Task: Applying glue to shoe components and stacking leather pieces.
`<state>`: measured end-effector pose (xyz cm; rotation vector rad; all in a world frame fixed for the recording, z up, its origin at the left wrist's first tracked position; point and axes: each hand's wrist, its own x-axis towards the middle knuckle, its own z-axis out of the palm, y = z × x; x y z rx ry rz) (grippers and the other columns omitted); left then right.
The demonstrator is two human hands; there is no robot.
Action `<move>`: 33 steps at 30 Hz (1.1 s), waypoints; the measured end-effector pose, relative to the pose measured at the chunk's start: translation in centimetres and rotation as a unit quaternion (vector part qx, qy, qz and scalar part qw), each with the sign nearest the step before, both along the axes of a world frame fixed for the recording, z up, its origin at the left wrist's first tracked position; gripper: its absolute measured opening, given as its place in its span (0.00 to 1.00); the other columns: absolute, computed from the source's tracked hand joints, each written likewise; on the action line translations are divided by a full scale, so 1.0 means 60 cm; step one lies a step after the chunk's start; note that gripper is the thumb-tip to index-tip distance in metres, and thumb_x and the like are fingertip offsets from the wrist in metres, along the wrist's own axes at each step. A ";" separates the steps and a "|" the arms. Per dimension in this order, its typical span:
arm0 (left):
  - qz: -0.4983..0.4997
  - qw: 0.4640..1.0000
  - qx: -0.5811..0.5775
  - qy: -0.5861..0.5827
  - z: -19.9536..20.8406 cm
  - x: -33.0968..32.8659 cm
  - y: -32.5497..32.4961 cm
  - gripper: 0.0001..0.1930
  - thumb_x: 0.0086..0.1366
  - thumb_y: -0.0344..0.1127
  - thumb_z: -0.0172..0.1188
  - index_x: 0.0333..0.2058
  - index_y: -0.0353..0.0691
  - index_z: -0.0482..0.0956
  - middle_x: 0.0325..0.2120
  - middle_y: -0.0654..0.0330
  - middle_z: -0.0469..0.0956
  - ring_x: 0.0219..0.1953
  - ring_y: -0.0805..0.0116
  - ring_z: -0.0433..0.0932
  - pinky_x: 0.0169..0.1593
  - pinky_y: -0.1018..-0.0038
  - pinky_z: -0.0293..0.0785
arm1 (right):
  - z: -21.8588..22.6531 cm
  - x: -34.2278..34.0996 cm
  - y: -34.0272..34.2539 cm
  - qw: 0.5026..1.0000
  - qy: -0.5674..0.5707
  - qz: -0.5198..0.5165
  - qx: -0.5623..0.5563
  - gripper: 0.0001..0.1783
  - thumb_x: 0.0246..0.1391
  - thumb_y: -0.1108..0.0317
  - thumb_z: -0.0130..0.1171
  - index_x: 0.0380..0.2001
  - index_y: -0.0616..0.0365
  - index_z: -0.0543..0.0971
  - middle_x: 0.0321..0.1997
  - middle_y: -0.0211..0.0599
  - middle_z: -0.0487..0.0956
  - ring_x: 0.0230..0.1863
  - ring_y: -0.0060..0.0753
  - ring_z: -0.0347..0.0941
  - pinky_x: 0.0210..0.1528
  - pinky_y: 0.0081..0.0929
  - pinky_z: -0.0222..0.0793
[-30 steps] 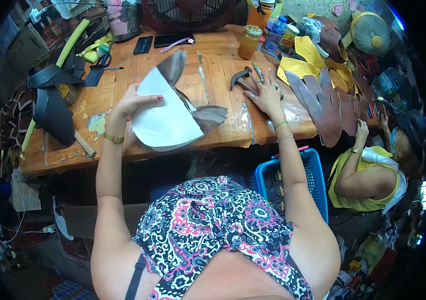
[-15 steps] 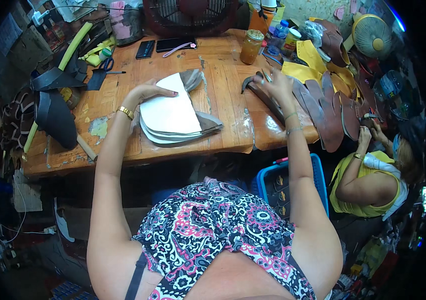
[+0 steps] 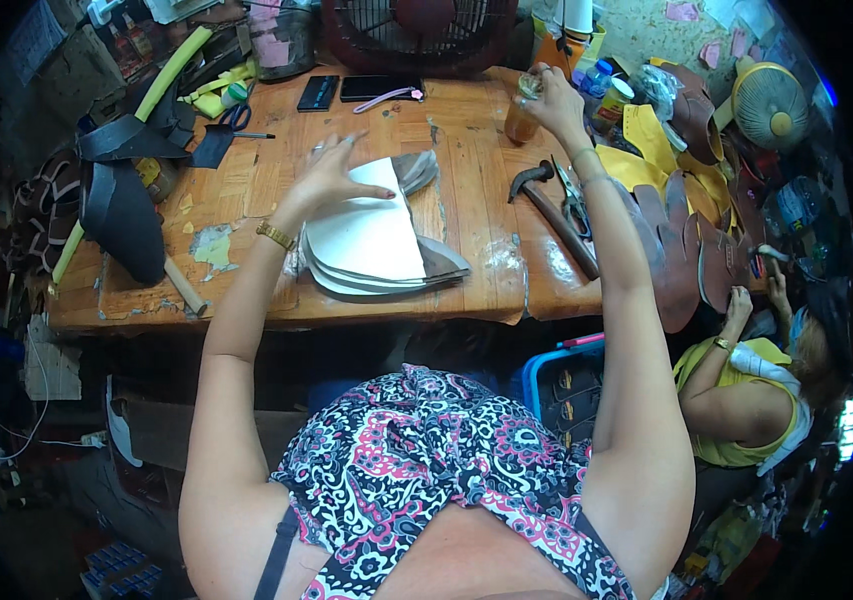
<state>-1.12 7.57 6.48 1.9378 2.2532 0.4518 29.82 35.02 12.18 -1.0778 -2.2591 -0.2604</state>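
My right hand [image 3: 558, 102] reaches to the back of the table, its fingers closed round the upper part of a jar of amber-brown contents [image 3: 520, 124]. My left hand [image 3: 329, 180] has its fingers spread, thumb pointing across a stack of white and grey curved sheets [image 3: 366, 235]. Whether the left hand touches the stack I cannot tell. Between the stack and my right forearm lies a hammer [image 3: 558, 220] with a dark head and brown handle. Beside the hammer is a pair of pliers [image 3: 572, 200], partly hidden by my forearm.
Brown leather pieces [image 3: 701, 255] and yellow material [image 3: 649, 140] cover the table's right end. Black shoe-shaped pieces [image 3: 124, 220] crowd the left. Phones [image 3: 382, 88] and a large fan [image 3: 421, 30] line the back. A blue crate [image 3: 531, 385] is below the front edge; a co-worker [image 3: 746, 400] sits right.
My right hand has gone from beside the hammer to the jar and closed on it. My left hand has lifted its fingers off the stack and spread them. The view has shifted slightly.
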 end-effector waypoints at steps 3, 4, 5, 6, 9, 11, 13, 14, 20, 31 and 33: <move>-0.080 0.976 0.098 -0.175 0.019 0.040 0.032 0.63 0.40 0.70 0.79 0.72 0.47 0.63 0.64 0.38 0.69 0.68 0.43 0.67 0.69 0.48 0.62 | 0.037 -0.002 -0.084 0.996 0.039 0.084 0.011 0.32 0.41 0.46 0.76 0.44 0.52 0.76 0.45 0.44 0.79 0.45 0.52 0.81 0.45 0.45 0.77; -0.084 0.976 0.097 -0.176 0.028 0.070 0.042 0.63 0.40 0.70 0.79 0.72 0.47 0.63 0.64 0.38 0.69 0.68 0.43 0.67 0.69 0.48 0.62 | 0.048 -0.001 -0.112 0.990 0.054 0.127 0.016 0.31 0.40 0.47 0.76 0.41 0.54 0.75 0.43 0.45 0.79 0.44 0.53 0.81 0.44 0.46 0.76; -0.129 0.961 0.134 -0.203 0.046 0.106 0.049 0.62 0.40 0.68 0.80 0.71 0.45 0.63 0.63 0.38 0.70 0.69 0.44 0.67 0.69 0.50 0.63 | 0.057 0.000 -0.143 0.991 0.054 0.119 0.015 0.31 0.40 0.47 0.76 0.41 0.54 0.75 0.43 0.45 0.79 0.44 0.53 0.81 0.44 0.46 0.76; -0.170 0.943 0.172 -0.230 0.056 0.138 0.056 0.62 0.40 0.65 0.82 0.70 0.43 0.64 0.63 0.38 0.70 0.69 0.45 0.67 0.69 0.53 0.65 | 0.066 -0.006 -0.174 0.988 0.052 0.148 -0.010 0.31 0.42 0.48 0.75 0.40 0.57 0.75 0.39 0.46 0.80 0.41 0.52 0.80 0.42 0.43 0.75; -0.233 0.892 0.281 -0.265 0.056 0.208 0.078 0.58 0.38 0.58 0.85 0.65 0.37 0.68 0.55 0.42 0.77 0.62 0.53 0.75 0.64 0.60 0.71 | 0.073 -0.020 -0.236 0.966 0.069 0.241 -0.057 0.28 0.43 0.51 0.74 0.36 0.62 0.74 0.29 0.49 0.78 0.33 0.50 0.79 0.37 0.39 0.74; -0.223 0.909 0.194 -0.293 0.067 0.226 0.073 0.54 0.38 0.55 0.86 0.61 0.34 0.70 0.51 0.45 0.79 0.57 0.56 0.78 0.61 0.63 0.73 | 0.061 -0.010 -0.257 0.949 0.098 0.294 -0.063 0.22 0.46 0.56 0.72 0.33 0.63 0.75 0.27 0.49 0.77 0.30 0.49 0.79 0.35 0.37 0.73; -0.210 0.905 0.136 -0.343 0.077 0.259 0.055 0.41 0.38 0.46 0.84 0.48 0.32 0.74 0.40 0.55 0.82 0.44 0.65 0.82 0.54 0.68 0.76 | 0.064 0.025 -0.274 0.953 0.088 0.289 -0.036 0.20 0.47 0.58 0.70 0.32 0.62 0.75 0.26 0.49 0.77 0.29 0.49 0.79 0.34 0.37 0.73; -0.213 0.905 0.135 -0.343 0.083 0.265 0.056 0.41 0.38 0.46 0.84 0.48 0.32 0.74 0.40 0.55 0.82 0.44 0.65 0.82 0.54 0.68 0.76 | 0.064 0.040 -0.283 0.954 0.078 0.290 -0.011 0.17 0.47 0.60 0.69 0.32 0.62 0.76 0.25 0.49 0.77 0.27 0.48 0.78 0.32 0.37 0.72; -0.426 0.837 0.067 -0.336 0.143 0.295 0.075 0.35 0.38 0.41 0.79 0.45 0.32 0.74 0.36 0.56 0.81 0.37 0.66 0.79 0.45 0.69 0.77 | 0.063 0.103 -0.322 0.950 0.179 0.254 0.027 0.16 0.48 0.58 0.68 0.26 0.60 0.75 0.21 0.47 0.74 0.22 0.51 0.75 0.25 0.40 0.69; -0.540 0.769 0.037 -0.339 0.150 0.363 0.107 0.39 0.38 0.43 0.78 0.49 0.29 0.75 0.36 0.51 0.82 0.38 0.63 0.81 0.46 0.67 0.78 | 0.049 0.188 -0.360 0.954 0.201 0.199 0.101 0.17 0.50 0.59 0.63 0.34 0.64 0.79 0.24 0.45 0.75 0.21 0.48 0.75 0.25 0.38 0.69; -0.565 0.761 -0.062 -0.312 0.155 0.361 0.111 0.40 0.40 0.42 0.80 0.51 0.31 0.74 0.39 0.55 0.82 0.40 0.66 0.81 0.48 0.69 0.78 | 0.057 0.198 -0.372 0.945 0.190 0.235 0.127 0.18 0.50 0.58 0.63 0.35 0.64 0.80 0.24 0.45 0.76 0.22 0.49 0.75 0.26 0.37 0.69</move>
